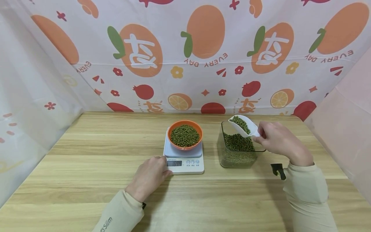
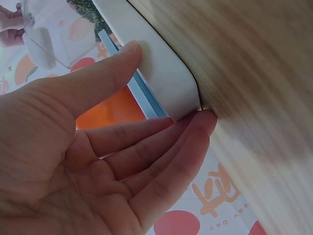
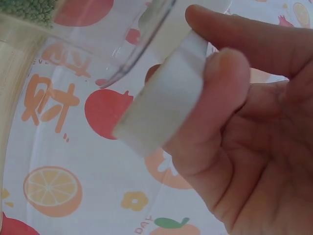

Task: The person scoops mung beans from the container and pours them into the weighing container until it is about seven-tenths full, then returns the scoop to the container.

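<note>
My right hand (image 1: 275, 138) grips the handle of a white scoop (image 1: 253, 128) loaded with green mung beans (image 1: 240, 123). The scoop is over a clear square container (image 1: 237, 164) partly filled with the same beans. In the right wrist view the thumb and fingers wrap the white scoop handle (image 3: 164, 98). My left hand (image 1: 150, 174) holds the near left corner of a white kitchen scale (image 1: 189, 170), thumb on one side and fingertips on the other, as the left wrist view shows. An orange bowl (image 1: 185, 149) of mung beans sits on the scale's platform.
Scale and container stand side by side on a wooden table (image 1: 87, 174), with a gap between them. A fruit-printed cloth (image 1: 176, 35) hangs behind the table, and pale sheets flank both sides. The scale's lit display (image 1: 174, 163) shows digits too small to read surely.
</note>
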A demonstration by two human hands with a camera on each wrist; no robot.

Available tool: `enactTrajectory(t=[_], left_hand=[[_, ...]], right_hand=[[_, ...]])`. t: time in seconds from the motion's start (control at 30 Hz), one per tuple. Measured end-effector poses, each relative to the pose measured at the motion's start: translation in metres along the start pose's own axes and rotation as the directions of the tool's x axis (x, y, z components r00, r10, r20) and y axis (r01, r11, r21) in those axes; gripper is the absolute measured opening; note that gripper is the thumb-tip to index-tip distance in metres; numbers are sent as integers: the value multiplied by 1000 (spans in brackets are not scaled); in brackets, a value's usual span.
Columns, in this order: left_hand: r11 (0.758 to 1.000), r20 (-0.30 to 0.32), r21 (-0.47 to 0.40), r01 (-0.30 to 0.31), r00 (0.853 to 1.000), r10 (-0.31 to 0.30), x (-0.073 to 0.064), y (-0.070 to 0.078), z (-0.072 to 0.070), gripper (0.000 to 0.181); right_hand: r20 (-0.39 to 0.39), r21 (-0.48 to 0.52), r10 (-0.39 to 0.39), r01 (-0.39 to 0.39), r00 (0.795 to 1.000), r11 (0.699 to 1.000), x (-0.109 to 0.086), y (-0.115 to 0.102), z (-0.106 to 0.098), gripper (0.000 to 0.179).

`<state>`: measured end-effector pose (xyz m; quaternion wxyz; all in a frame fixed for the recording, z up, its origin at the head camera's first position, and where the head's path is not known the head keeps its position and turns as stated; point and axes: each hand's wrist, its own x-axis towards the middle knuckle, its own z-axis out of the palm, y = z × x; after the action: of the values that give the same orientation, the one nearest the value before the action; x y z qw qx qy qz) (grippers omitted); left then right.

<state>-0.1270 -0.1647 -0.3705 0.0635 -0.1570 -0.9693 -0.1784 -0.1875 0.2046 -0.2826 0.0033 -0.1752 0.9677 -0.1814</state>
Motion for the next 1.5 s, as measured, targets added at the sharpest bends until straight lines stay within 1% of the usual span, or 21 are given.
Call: enactTrajectory(t=[0.2, 0.5, 0.73, 0.93, 1.23, 1.5], left_hand=[[1000, 8, -1, 3, 1000, -3, 0, 0, 0, 26], [1000, 20, -15, 7, 1000, -7, 1, 0, -1, 26], [1000, 28, -16, 11, 1000, -10, 1, 0, -1, 26], [1000, 31, -9, 12, 999, -12, 1, 0, -2, 26], [1000, 43, -2, 21, 999, -21, 0, 0, -3, 26], [1000, 40, -6, 16, 999, -16, 1, 0, -2, 26]], right_hand=[[1, 2, 6, -6, 1000, 1000, -1, -3, -3, 17], [-19, -19, -34, 34, 999, 999, 5, -11, -7, 21], [-25, -40, -62, 61, 998, 997, 10, -23, -11, 18], [-23, -45, -99, 98, 995, 994, 16, -32, -12, 20], [-51, -82, -145, 140, 988, 987, 22, -47, -14, 20], [-62, -83, -216, 211, 974, 974, 30, -60, -14, 20]])
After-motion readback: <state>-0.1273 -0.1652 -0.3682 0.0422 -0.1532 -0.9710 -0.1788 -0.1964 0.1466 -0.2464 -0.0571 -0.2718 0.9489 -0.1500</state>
